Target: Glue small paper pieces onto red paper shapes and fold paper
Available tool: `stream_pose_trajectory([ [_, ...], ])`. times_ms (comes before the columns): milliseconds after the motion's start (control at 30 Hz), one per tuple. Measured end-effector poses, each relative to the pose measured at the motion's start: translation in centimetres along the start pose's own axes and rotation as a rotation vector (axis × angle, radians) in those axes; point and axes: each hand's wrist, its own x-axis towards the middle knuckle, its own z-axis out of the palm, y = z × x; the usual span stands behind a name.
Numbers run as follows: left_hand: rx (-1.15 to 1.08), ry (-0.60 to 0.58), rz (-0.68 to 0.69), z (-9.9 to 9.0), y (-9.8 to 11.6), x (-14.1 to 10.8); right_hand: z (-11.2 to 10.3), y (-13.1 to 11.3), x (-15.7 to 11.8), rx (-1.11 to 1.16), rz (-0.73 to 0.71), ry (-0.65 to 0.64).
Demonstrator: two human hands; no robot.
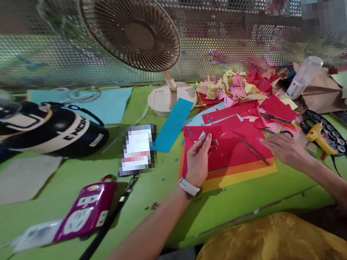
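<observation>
My left hand (197, 160) is closed in a pinch, thumb uppermost, on a small piece of red paper (201, 130) marked with blue dots. Beneath it lies a stack of paper sheets, with red (229, 153) on top and orange and yellow (244, 177) edges showing below. A thin dark stick-like tool (253, 150) rests slantwise on the red sheet. My right hand (289, 152) hovers at the stack's right edge, its fingers stretched leftward and slightly blurred, with nothing visible in them. Just behind it are a dark-bladed cutting tool (277, 120) and paper scraps.
A fan (172, 96) stands at the back, beside a heap of paper scraps (234, 85). On the left are a phone (136, 151), a purple power strip (85, 211) and a black bottle (58, 134). At right lie a yellow-handled tool (321, 138) and a clear bottle (305, 75).
</observation>
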Motion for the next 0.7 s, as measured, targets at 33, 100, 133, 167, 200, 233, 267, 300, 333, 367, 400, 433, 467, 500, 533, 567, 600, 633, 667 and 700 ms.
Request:
stream_pose_trajectory([
  [33, -0.016, 0.01, -0.008, 0.1, 0.1, 0.0, -0.6, 0.7, -1.3, -0.024, 0.092, 0.02],
  [100, -0.06, 0.026, -0.031, 0.3, 0.3, -0.1, -1.9, 2.3, -4.2, -0.135, 0.353, 0.067],
  [133, -0.083, 0.029, -0.044, 0.4, 0.4, -0.1, -2.4, 3.1, -5.5, -0.225, 0.581, 0.072],
  [167, -0.103, 0.027, -0.055, 0.5, 0.4, -0.1, -2.8, 3.8, -6.8, -0.296, 0.777, 0.016],
  [200, -0.118, 0.024, -0.063, 0.5, 0.5, 0.0, -3.1, 4.5, -7.9, -0.332, 0.92, -0.087],
  [233, -0.13, 0.018, -0.07, 0.6, 0.5, 0.0, -3.2, 5.0, -8.9, -0.327, 1.007, -0.203],
  [267, -0.141, 0.011, -0.075, 0.6, 0.5, 0.0, -3.1, 5.6, -9.7, -0.292, 1.063, -0.288],
  [300, -0.152, 0.004, -0.079, 0.6, 0.5, 0.0, -3.0, 6.0, -10.3, -0.258, 1.082, -0.326],
  [333, -0.161, -0.001, -0.082, 0.6, 0.5, 0.0, -2.7, 6.5, -10.9, -0.236, 1.064, -0.307],
  [367, -0.169, -0.006, -0.086, 0.5, 0.5, 0.0, -2.4, 6.9, -11.3, -0.209, 1.028, -0.273],
  [400, -0.175, -0.011, -0.085, 0.5, 0.5, 0.0, -2.1, 7.4, -11.6, -0.19, 0.998, -0.232],
  [433, -0.177, -0.016, -0.082, 0.5, 0.5, -0.1, -1.9, 7.9, -11.9, -0.167, 0.973, -0.209],
  [467, -0.176, -0.022, -0.075, 0.5, 0.5, -0.1, -1.6, 8.4, -12.1, -0.142, 0.966, -0.203],
  [500, -0.17, -0.028, -0.067, 0.5, 0.4, -0.1, -1.5, 8.9, -12.3, -0.118, 0.972, -0.208],
  [533, -0.16, -0.034, -0.058, 0.5, 0.4, -0.1, -1.4, 9.3, -12.3, -0.095, 0.987, -0.215],
  [567, -0.147, -0.039, -0.05, 0.4, 0.4, -0.1, -1.3, 9.5, -12.3, -0.081, 1.01, -0.218],
  [600, -0.133, -0.041, -0.045, 0.4, 0.4, -0.1, -1.3, 9.6, -12.2, -0.081, 1.036, -0.216],
  [633, -0.12, -0.043, -0.044, 0.4, 0.4, -0.1, -1.3, 9.4, -12.0, -0.095, 1.062, -0.216],
  [667, -0.109, -0.038, -0.044, 0.4, 0.5, -0.2, -1.3, 9.1, -11.7, -0.122, 1.088, -0.215],
  [700, -0.1, -0.032, -0.046, 0.4, 0.5, -0.2, -1.3, 8.6, -11.4, -0.158, 1.116, -0.208],
])
